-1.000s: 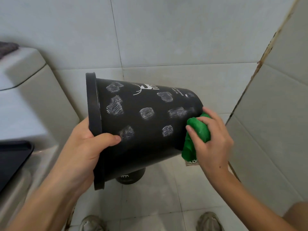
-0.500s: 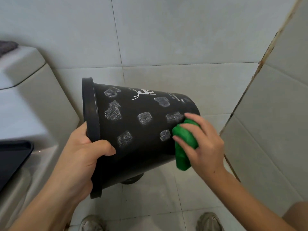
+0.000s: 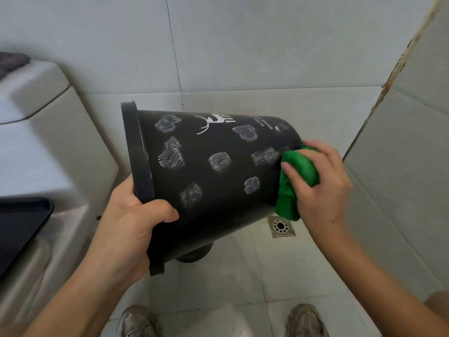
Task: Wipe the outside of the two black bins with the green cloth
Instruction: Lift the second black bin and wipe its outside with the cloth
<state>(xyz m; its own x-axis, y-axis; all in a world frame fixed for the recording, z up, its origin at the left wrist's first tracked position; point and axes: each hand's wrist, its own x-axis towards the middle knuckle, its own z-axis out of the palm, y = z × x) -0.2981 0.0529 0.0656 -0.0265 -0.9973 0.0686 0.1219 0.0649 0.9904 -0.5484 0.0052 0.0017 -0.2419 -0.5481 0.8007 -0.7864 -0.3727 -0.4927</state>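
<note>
Here, bin: the round black plastic bin with white chalk-like smudges (image 3: 213, 171) is held on its side in the air, rim to the left, base to the right, above the tiled floor.
Left hand: the left hand (image 3: 131, 229) grips the rim, thumb curled over the outer wall, fingers hidden inside.
Right hand: the right hand (image 3: 320, 188) holds the bunched green cloth (image 3: 295, 183) and presses it on the wall near the base.
Second bin: only a dark rounded part (image 3: 194, 254) shows beneath the held one, likely the other bin; I cannot tell its state.
Risk, slip: one hand alone carries the bin by its rim; a hard push with the cloth could twist it loose, probably dropping it toward the shoes (image 3: 306, 319).
Risk, missed marks: many smudges lie left of the cloth, and the far side is hidden; short strokes would leave them.
Risk, cloth: its loose tail hangs over the metal floor drain (image 3: 281, 226).
Around: a pale toilet cistern (image 3: 36, 122) at left, with a black tray-like edge (image 3: 21, 227) below it.
In the way: the right-hand tiled wall (image 3: 401, 166) is near, limiting the swing past the base.
</note>
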